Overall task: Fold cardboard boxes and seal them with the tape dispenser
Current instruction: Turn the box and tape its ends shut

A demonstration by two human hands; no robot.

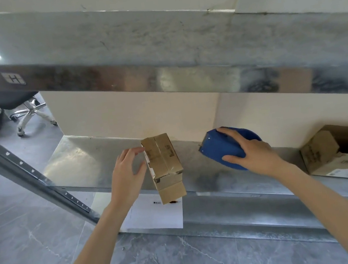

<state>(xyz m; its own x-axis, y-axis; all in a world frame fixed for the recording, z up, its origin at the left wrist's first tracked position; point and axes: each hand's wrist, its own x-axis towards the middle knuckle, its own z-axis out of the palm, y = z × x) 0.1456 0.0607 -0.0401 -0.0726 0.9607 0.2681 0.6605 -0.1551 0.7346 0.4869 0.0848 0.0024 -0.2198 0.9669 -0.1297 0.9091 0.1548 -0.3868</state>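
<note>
A small folded cardboard box stands on the metal shelf, its top flaps closed with clear tape along the seam. My left hand is at the box's left side, fingers spread, fingertips touching its upper left edge. To the right, the blue tape dispenser rests on the shelf. My right hand lies on top of it, fingers wrapped over its body.
An upper metal shelf hangs over the work area, with a slanted upright at left. A larger open cardboard box sits at the shelf's right end. A white paper sheet lies on the lower ledge. An office chair stands behind at left.
</note>
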